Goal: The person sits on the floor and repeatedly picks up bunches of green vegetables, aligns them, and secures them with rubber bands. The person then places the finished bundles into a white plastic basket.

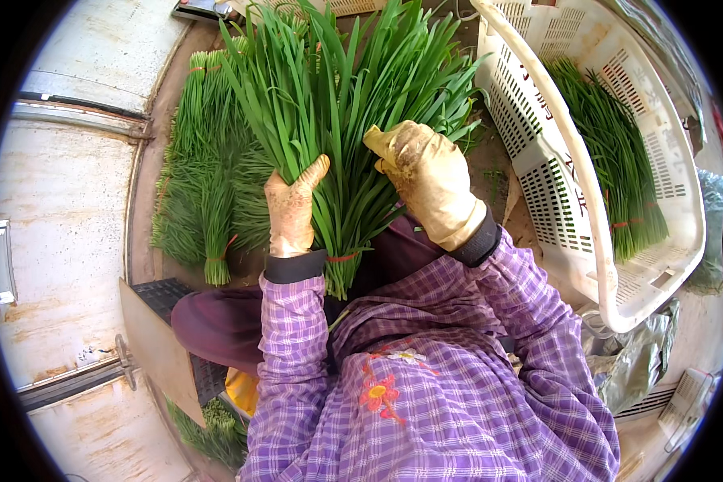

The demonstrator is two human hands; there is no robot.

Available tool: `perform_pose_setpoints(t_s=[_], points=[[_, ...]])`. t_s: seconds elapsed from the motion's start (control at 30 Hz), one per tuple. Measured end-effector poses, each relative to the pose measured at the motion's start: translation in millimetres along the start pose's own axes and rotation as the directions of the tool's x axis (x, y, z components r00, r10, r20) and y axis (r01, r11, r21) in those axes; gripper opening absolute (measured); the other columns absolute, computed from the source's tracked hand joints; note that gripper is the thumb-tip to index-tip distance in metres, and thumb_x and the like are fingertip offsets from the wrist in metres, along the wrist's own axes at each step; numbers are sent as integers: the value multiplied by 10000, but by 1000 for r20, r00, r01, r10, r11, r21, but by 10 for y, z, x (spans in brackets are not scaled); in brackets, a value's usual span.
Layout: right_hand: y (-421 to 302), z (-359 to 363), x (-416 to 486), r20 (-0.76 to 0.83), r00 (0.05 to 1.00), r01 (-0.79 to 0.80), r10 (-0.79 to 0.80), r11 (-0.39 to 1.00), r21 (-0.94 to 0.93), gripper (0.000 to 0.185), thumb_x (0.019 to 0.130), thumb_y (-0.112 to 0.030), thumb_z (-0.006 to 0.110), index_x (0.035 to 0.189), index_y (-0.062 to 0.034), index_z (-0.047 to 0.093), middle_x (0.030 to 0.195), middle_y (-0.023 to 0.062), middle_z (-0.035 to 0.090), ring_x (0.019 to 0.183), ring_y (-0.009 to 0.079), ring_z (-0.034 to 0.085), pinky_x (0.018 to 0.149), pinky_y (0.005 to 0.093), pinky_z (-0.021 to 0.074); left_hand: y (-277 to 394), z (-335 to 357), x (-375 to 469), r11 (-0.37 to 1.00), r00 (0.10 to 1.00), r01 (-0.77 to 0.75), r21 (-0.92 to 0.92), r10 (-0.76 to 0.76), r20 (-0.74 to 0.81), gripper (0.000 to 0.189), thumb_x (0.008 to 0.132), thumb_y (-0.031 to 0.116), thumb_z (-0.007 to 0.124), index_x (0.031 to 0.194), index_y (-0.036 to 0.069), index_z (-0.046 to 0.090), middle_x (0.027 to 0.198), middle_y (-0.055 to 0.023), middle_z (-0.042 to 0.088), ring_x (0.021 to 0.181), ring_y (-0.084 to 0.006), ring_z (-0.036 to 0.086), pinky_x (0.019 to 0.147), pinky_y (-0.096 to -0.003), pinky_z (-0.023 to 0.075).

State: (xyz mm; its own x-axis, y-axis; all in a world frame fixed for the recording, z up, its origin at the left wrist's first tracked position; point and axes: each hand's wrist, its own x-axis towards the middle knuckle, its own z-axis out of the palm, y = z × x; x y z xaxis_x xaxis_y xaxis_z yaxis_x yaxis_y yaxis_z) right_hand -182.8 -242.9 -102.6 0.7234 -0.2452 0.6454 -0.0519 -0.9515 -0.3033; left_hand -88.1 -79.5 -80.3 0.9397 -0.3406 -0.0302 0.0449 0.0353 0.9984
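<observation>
A large bunch of flat-leaved garlic chives [343, 211] stands before my lap, its leaves fanning out away from me. Around its lower stems runs a red band [342, 258]. My left hand [294, 202], in a soiled yellowish glove, grips the left part of the leaves, with the thumb across them. On the right side of the bunch is my right hand [428, 175], in a dirt-stained yellow glove. Its fingers are curled against the leaves; whether a leaf is pinched between them is hidden.
Banded green bundles [202, 162] lie on the floor at left, beside a rusty white metal wall [66, 241]. A white plastic basket [602, 289] at right holds more chives [614, 162]. A board [156, 349] stands by my left knee; crumpled plastic sheeting [632, 361] lies below the basket.
</observation>
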Motion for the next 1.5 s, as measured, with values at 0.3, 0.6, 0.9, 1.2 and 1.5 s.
perform_pose_setpoints(t_s=[0.3, 0.6, 0.9, 1.2, 1.5], points=[[23, 24, 98, 132, 941, 334, -312, 789, -515, 97, 699, -107, 575, 714, -90, 481, 629, 48, 433, 576, 190, 502, 499, 317, 416, 68, 31, -42, 998, 999, -51, 24, 51, 10, 378, 830, 88, 778, 1166, -11, 637, 1081, -59, 682, 936, -151, 643, 874, -284, 515], [280, -142, 66, -414, 811, -193, 413, 858, 477, 101, 851, -115, 690, 926, -61, 649, 925, 99, 645, 800, 220, 617, 714, 327, 510, 32, -92, -10, 998, 998, -30, 50, 33, -59, 365, 838, 149, 787, 1143, -2, 656, 1061, -42, 688, 913, -149, 633, 865, -289, 493], [-27, 110, -480, 773, 504, -267, 385, -782, 563, 493, 955, -262, 628, 1380, -60, 482, 1293, 68, 605, 1126, 208, 589, 974, 339, 477, 543, 469, -111, 770, 895, -411, 488, 444, 52, 293, 901, 162, 718, 1139, 10, 639, 996, -109, 713, 886, -194, 665, 783, -319, 516], [56, 462, -459, 502, 799, 67, 331, -878, 474, 504, 947, -224, 621, 1389, -38, 466, 1348, 103, 560, 1243, 235, 513, 1062, 395, 407, 368, 640, -757, 634, 761, -610, 475, 301, 575, 670, 771, 124, 792, 1379, 47, 522, 1369, -130, 562, 1256, -263, 536, 1071, -392, 409], [40, 679, -605, 562, 735, 69, 380, -866, 495, 535, 922, -178, 644, 1398, -27, 452, 1371, 133, 532, 1279, 241, 482, 1072, 397, 395, 145, 85, 250, 916, 767, 127, 381, -335, 548, 1006, 678, 386, 901, 1455, 6, 387, 1381, -116, 515, 1264, -217, 476, 1064, -352, 372]])
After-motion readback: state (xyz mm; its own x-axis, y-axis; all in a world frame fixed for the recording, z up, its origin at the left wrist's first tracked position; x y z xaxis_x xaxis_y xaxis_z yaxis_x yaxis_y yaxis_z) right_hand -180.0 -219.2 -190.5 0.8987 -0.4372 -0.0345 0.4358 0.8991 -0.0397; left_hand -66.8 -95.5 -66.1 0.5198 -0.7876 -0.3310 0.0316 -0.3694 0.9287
